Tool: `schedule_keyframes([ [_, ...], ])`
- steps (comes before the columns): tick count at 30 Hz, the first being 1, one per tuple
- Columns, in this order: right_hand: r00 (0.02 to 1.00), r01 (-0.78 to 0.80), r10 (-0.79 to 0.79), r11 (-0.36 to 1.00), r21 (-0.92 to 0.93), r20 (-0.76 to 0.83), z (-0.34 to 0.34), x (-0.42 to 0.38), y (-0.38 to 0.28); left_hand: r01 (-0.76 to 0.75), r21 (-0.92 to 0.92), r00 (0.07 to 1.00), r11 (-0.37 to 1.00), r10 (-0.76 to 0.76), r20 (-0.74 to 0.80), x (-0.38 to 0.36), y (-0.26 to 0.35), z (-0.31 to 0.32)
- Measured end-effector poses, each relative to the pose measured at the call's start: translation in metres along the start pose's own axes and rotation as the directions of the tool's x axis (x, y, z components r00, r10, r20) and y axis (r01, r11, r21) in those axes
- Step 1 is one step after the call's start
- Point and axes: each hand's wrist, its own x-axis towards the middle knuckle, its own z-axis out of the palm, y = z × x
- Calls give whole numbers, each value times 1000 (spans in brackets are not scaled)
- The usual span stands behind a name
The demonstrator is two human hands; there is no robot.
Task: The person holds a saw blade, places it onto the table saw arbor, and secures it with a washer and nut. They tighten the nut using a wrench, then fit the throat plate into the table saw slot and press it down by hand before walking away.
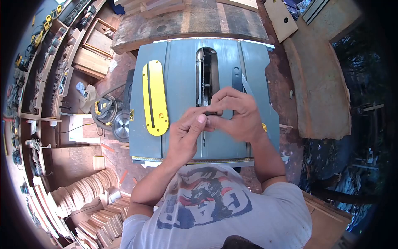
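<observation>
My two hands meet over the front of a grey-blue table saw [182,83]. Between their fingertips is a small dark piece [213,113], mostly covered, so its kind does not show. My left hand [186,132] pinches it from the left, thumb on top. From the other side, my right hand [238,116] has its fingers closed around it. Beyond them, the long throat opening [207,70] shows the saw's inner metal parts. A yellow throat plate [155,98] lies left of the opening. On the right, a flat dark wrench [236,78] lies partly hidden by my right hand.
A wooden workbench [186,25] adjoins the far edge. Left on the floor stand a yellow-black power tool [103,107] and a round saw blade [121,125]. Shelves of tools [54,62] line the left side; a large wooden board [317,87] lies right.
</observation>
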Motion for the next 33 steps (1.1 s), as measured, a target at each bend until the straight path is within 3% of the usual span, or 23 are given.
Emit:
schedule_keyframes([
  [2,998,-51,48,996,78,43,0,0,5,34,-19,999,999,-34,-8,-1,-2,-3],
  [6,990,-142,144,985,101,-14,13,0,8,61,-40,998,997,-61,7,-1,-14,-16],
  [8,962,-271,274,954,126,-7,19,-4,5,137,-229,990,964,-139,8,-2,-15,-17],
  [12,975,-212,215,976,50,-49,25,-7,4,246,-493,967,834,-244,70,-3,-18,-20],
  [15,994,-108,104,989,-96,-46,25,-7,6,229,-533,971,814,-230,66,-4,-20,-19],
  [18,998,-1,14,973,-232,55,21,-12,4,165,-240,984,957,-177,-28,-8,-35,-22],
  [21,979,-23,72,968,-250,192,20,-19,-5,248,-257,965,934,-260,-15,-14,-45,-34],
  [24,943,-26,113,963,-269,314,16,-24,4,202,139,977,970,-210,48,-15,-42,-44],
  [26,927,11,93,962,-272,364,17,-23,16,158,152,986,976,-164,30,-14,-39,-43],
  [29,959,75,55,896,-438,277,-3,-4,59,130,218,991,967,-117,-71,-19,-29,-57],
  [31,950,-86,265,729,-679,164,-17,9,113,107,292,974,950,-42,-220,-27,-30,-74],
  [33,950,-57,259,691,-721,174,-12,14,168,79,391,912,917,92,-400,-37,-50,-96],
])
